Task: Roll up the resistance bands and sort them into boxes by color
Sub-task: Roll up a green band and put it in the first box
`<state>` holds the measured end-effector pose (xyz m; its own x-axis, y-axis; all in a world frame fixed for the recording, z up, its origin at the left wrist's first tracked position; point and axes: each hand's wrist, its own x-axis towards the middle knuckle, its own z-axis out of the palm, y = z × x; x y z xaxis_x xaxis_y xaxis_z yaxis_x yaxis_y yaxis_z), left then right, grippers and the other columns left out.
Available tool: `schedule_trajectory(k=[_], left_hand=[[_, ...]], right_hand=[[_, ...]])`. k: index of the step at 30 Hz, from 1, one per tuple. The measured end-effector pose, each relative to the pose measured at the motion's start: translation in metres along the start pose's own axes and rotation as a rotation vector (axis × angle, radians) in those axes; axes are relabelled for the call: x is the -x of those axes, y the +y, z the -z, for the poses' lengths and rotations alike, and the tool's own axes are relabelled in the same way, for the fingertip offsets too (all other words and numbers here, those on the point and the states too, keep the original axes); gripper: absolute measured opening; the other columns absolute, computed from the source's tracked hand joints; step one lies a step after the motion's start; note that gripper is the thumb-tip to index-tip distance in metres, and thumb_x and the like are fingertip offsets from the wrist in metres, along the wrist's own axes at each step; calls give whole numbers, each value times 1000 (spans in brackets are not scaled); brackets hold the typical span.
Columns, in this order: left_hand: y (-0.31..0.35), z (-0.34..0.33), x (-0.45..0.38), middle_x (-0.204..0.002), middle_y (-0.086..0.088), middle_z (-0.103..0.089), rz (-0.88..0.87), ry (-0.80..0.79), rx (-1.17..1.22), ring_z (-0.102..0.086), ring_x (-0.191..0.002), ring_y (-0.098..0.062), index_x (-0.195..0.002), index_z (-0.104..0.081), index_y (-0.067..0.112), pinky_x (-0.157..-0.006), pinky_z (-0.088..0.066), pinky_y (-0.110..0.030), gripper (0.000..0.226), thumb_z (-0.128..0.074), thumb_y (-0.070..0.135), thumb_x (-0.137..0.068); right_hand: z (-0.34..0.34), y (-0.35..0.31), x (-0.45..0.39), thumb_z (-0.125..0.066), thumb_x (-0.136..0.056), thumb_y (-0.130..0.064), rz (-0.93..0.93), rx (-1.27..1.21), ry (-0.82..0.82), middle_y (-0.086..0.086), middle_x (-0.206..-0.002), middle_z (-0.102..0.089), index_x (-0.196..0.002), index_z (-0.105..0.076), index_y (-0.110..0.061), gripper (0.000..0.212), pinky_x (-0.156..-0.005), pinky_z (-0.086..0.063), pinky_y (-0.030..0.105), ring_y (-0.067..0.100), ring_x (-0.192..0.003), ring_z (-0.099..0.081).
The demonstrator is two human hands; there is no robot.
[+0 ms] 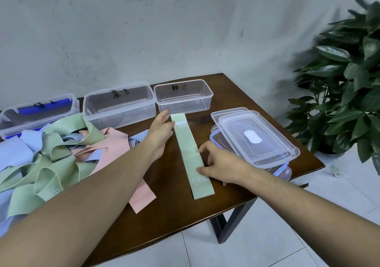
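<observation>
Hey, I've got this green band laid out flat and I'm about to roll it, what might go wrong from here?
The flat light green resistance band has its near end close to the edge of the dark wooden table, so it might slide off. Only your left hand and right hand steady its edges, so the roll may skew. The box labels are hard to read; it may go into the wrong clear plastic box.
</observation>
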<state>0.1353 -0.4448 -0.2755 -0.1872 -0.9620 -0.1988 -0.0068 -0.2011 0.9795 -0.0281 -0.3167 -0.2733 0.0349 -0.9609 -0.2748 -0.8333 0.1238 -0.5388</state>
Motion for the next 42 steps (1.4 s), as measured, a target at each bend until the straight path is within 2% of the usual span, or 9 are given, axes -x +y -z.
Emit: schedule_trajectory(k=[4, 7, 12, 15, 20, 25, 33, 37, 42], left_hand=[[-6, 4, 26, -130, 8, -58, -138, -52, -267, -58, -112, -8, -127, -57, 28, -89, -52, -23, 31, -56, 13, -99], [-17, 8, 50, -119, 6, -60, -277, -139, -551, -61, -99, -9, -111, -60, 30, -75, -47, -8, 22, -57, 12, -98], [-35, 16, 89, -110, 19, -53, -447, -315, -805, -54, -99, 1, -112, -59, 36, -77, -41, -8, 22, -62, 22, -95], [-51, 22, 105, -114, 22, -53, -560, -399, -927, -50, -107, 1, -117, -62, 32, -91, -40, -17, 23, -61, 37, -94], [-64, 29, 120, -125, 22, -53, -653, -385, -1064, -41, -117, 3, -124, -62, 36, -99, -37, -25, 49, -52, 66, -86], [-70, 26, 132, -122, 19, -58, -768, -332, -1167, -47, -118, -2, -118, -69, 35, -94, -34, -21, 47, -42, 63, -91], [-71, 17, 139, -101, 16, -61, -887, -235, -1161, -54, -90, -6, -103, -72, 32, -74, -47, -26, 31, -46, 45, -92], [-75, 17, 143, -100, 14, -62, -901, -230, -1152, -54, -90, -6, -102, -70, 29, -77, -46, -25, 13, -61, 31, -92], [-76, 16, 144, -97, 13, -64, -945, -171, -1168, -54, -90, -7, -98, -68, 27, -78, -40, -22, 12, -68, 21, -88]], right_hand=[[-3, 10, 6, -62, -95, -43, 101, 31, 55, -13, -94, -57, -130, -50, -37, 37, -72, -56, 22, 9, -85, -61], [-7, 15, 13, -61, -96, -42, 189, 21, 107, -16, -97, -52, -128, -57, -39, 33, -83, -51, 21, 3, -88, -57], [-13, 23, 30, -60, -97, -40, 362, 37, 104, -24, -112, -48, -128, -61, -39, 31, -82, -36, 8, -13, -98, -48], [-18, 31, 40, -60, -97, -43, 437, 55, 114, -24, -120, -49, -132, -62, -33, 37, -83, -35, 6, -12, -99, -50], [-24, 46, 50, -47, -93, -61, 486, 155, 115, -22, -134, -46, -137, -59, -32, 55, -105, -39, 20, -2, -125, -45], [-34, 49, 52, -50, -98, -47, 576, 209, 222, -11, -125, -56, -125, -69, -27, 39, -92, -51, 34, 13, -106, -57], [-37, 45, 53, -68, -94, -26, 638, 157, 317, -12, -109, -60, -109, -73, -24, 16, -87, -50, 27, 8, -100, -58], [-40, 41, 54, -63, -95, -26, 669, 198, 355, -12, -102, -63, -101, -71, -23, 11, -83, -49, 25, 9, -92, -57], [-42, 37, 55, -65, -94, -21, 677, 222, 405, -11, -101, -62, -102, -69, -23, 9, -83, -50, 27, 10, -90, -57]])
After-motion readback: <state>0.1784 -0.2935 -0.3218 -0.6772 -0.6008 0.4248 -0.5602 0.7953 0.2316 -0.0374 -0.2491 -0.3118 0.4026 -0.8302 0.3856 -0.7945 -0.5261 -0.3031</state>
